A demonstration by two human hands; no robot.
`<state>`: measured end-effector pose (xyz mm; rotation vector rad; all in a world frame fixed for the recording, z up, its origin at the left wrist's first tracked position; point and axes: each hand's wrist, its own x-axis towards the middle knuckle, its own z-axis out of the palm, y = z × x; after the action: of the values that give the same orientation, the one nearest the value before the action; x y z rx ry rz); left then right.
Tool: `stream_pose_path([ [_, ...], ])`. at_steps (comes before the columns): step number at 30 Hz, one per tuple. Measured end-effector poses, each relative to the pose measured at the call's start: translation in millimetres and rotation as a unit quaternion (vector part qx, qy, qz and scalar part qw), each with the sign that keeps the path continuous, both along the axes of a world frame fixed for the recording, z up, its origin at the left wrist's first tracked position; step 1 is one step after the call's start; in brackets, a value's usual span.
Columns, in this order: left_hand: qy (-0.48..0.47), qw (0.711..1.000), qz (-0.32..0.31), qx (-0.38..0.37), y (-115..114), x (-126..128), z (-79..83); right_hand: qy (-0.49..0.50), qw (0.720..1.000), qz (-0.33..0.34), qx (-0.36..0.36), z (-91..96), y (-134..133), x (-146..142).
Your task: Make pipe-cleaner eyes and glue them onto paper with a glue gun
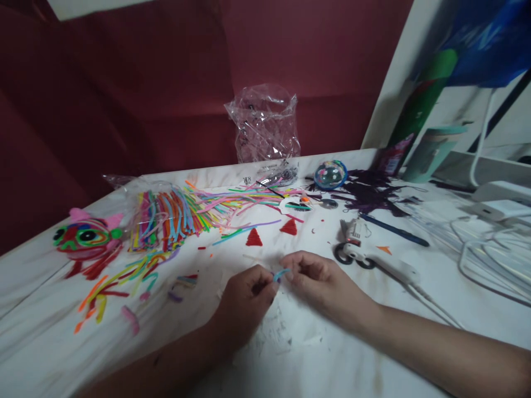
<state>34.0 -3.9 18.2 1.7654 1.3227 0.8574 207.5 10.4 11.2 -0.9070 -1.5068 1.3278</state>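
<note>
Between my two hands is a short light-blue pipe cleaner piece, with a bit of purple by its left end. My left hand pinches that left end between thumb and finger. The fingers of my right hand close on the other end. Just beyond the hands lie two red fuzzy triangles. A heap of many-coloured pipe cleaners, partly in a clear bag, spreads behind them to the left. Cut pipe cleaner pieces lie left of my left hand.
A fish-like craft figure sits at the far left. On the right are a glue gun with a cable, a dark blue pen, purple shreds and a green cup. A clear plastic bag stands at the back beside a clear ball.
</note>
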Motion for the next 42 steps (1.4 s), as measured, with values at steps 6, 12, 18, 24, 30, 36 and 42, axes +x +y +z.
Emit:
stream_pose_path([
  [6, 0.158, 0.968, -0.071, 0.181, -1, -5, -2.8, -0.203, 0.944, 0.034, 0.256, 8.7, -1, 8],
  [12, 0.099, 0.984, -0.058, 0.135, -2, -2, 1.4, -0.094, 0.994, 0.048, -0.030, 3.0, -4, 0],
  [18, 0.009, 0.999, 0.003, 0.040, -1, -1, 6.3, 0.066, 0.982, 0.013, -0.176, 1.6, 0, -7],
  [24, -0.014, 0.998, -0.038, -0.049, -3, 6, 0.0, 0.135, 0.969, 0.016, -0.205, -1.2, 1, -8],
  [30, -0.010, 0.999, -0.001, -0.045, -2, 6, 2.5, 0.078, 0.985, 0.017, -0.156, -7.3, -3, -9],
  [36, 0.018, 0.999, 0.005, 0.044, -5, 5, 7.0, 0.005, 0.994, 0.017, -0.111, -1.5, -7, -8],
  [42, 0.013, 0.999, 0.008, 0.031, -4, 3, 5.7, 0.015, 0.993, -0.011, -0.117, -5.2, -5, -7],
])
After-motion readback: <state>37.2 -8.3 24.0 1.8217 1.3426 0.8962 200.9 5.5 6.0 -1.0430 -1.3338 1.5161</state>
